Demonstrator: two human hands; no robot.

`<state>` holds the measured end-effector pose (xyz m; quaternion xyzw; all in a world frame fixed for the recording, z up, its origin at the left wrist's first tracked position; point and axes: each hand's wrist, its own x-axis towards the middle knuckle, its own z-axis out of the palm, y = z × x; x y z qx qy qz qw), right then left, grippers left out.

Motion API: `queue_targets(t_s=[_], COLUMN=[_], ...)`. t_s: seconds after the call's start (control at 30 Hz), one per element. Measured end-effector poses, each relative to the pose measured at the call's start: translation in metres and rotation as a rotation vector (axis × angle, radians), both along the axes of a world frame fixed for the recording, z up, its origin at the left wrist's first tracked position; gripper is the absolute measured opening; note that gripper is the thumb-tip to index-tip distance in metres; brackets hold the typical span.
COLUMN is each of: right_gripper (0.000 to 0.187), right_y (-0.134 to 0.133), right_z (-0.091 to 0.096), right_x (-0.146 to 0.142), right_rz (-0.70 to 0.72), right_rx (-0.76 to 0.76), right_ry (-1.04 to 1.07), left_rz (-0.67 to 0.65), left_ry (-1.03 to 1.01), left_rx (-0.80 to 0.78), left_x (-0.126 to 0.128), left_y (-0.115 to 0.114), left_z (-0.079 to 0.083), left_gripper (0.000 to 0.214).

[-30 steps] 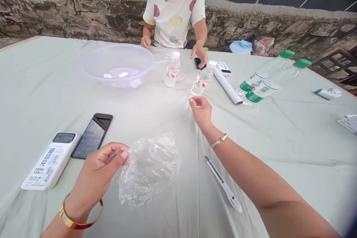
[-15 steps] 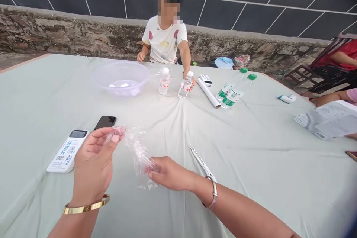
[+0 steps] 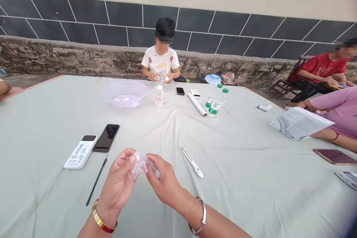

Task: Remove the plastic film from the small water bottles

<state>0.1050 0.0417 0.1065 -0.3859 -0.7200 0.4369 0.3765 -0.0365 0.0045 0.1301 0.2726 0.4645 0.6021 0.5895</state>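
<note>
As the head cam looks down the long table, the L hand [image 3: 118, 182] and R hand [image 3: 164, 180] come together low in front of the wearer, w/ a small crumpled wad of clear plastic film [image 3: 138, 165] pinched btwn them. Fingers of both hands curl in from either side and press toward each other, not spread; the wad sits right at the meeting point. A gold bangle w/ a red edge [image 3: 102, 221] circles the L wrist, a silver bangle [image 3: 201, 217] the R.

Just left of the grip lies a thin black stick [image 3: 96, 182], w/ a black smartphone [image 3: 106, 137] and a white power bank [image 3: 80, 152] side by side beyond it. Right of the grip, a white-and-silver pen [image 3: 192, 162] lies on the pale green tablecloth [image 3: 245, 193].

Well ahead of the grip sit a translucent plastic basin [image 3: 124, 94] and a small water bottle [image 3: 159, 96], upright. Past them, a seated person in a white spotted T-shirt [image 3: 161, 61] holds a small bottle [image 3: 162, 78] at the far edge. Ahead and to the right are a paper tube [image 3: 196, 104], a remote [image 3: 195, 93] and two green-capped water bottles [image 3: 216, 100]. Farther right, a person in a pink top [image 3: 337, 108] sits by loose papers [image 3: 301, 122], and a person in a red top [image 3: 320, 68] sits on a wooden chair.
</note>
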Motion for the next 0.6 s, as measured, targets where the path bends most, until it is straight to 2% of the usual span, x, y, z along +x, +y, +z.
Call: queue_targets(t_s=[0.07,0.17,0.23,0.27,0.33,0.47,0.53,0.6], right_gripper=[0.033,0.056,0.057,0.054,0.05,0.032,0.023,0.018], right_y=[-0.019,-0.035,-0.039,-0.04,-0.039,-0.032,-0.029,-0.028], right_z=[-0.006,-0.002,0.005,0.008,0.011,0.003,-0.004,-0.007], right_x=[-0.005,-0.001,0.004,0.006,0.007,0.007,0.009,0.011], right_rz=[0.023,0.122,0.211,0.229,0.184,-0.044,-0.128,-0.169], right_rx=[-0.196,-0.644,-0.857,-0.907,-0.922,-0.879,-0.862,-0.806], right_ry=[0.136,0.441,0.613,0.674,0.753,0.854,0.899,0.895], left_rz=[0.084,0.108,0.071,0.054,0.023,-0.045,-0.005,0.107], left_ry=[0.256,0.697,0.865,0.916,0.98,0.932,0.878,0.777], left_rx=[-0.014,0.086,0.215,0.276,0.367,0.444,0.414,0.319], left_x=[0.006,0.013,0.017,0.02,0.026,0.033,0.031,0.028], left_y=[-0.007,-0.02,-0.029,-0.032,-0.037,-0.048,-0.054,-0.057], left_z=[-0.004,-0.012,-0.017,-0.019,-0.024,-0.035,-0.04,-0.041], left_gripper=[0.025,0.019,0.018,0.02,0.027,0.032,0.024,0.021])
